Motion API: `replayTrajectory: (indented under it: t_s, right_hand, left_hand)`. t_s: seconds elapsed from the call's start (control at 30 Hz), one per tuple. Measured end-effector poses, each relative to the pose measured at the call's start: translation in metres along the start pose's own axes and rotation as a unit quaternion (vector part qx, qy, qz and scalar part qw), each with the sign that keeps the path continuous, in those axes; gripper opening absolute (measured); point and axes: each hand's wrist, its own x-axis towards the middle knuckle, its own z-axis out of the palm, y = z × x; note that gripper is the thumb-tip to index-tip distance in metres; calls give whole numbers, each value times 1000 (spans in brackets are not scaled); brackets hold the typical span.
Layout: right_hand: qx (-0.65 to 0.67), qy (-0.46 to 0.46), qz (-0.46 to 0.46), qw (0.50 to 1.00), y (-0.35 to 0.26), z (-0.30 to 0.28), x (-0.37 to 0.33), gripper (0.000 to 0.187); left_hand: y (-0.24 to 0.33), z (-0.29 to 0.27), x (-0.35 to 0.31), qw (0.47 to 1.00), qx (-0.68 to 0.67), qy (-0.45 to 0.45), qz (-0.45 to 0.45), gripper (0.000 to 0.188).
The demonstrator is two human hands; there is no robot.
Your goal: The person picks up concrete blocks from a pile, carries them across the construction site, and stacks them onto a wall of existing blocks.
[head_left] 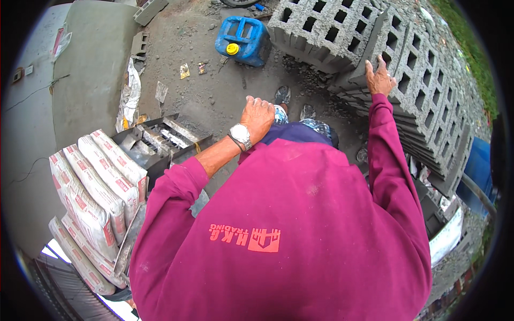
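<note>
Head view: at left, stacked bags point(88, 195); then the left grip point(258, 119), fingers curled at the lap, contents hidden, well apart from the blocks. Right grip point(380, 81), far nearer, lies over the near edge of the hollow blocks point(413, 92), fingers parted; whether clasping, I cannot tell. Their row extends rightward beyond it, slanting down toward lower right.

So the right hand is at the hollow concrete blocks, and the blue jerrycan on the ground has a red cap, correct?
Not quite: the head view shows a yellow cap on the blue jerrycan; the right hand is at the hollow concrete blocks.
</note>
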Motion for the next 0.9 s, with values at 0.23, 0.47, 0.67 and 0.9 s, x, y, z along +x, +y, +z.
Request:
replayTrajectory:
  t_s: [0.23, 0.47, 0.67, 0.9]
  right_hand:
    - [-7, -12, -8, 1000, 4, 3, 0, 61]
    - [-15, -27, -14, 999, 6, 4, 2, 62]
    - [-9, -23, -26, 999, 8, 6, 2, 64]
    - [-9, -32, -24, 999, 8, 2, 1, 64]
  left_hand:
    - [16, -20, -7, 1000, -18, -6, -4, 26]
    - [30, -57, -7, 997, -64, 50, 1, 29]
    - [38, -71, -4, 993, -75, 86, 2, 28]
    - [11, -17, -23, 993, -84, 62, -52, 31]
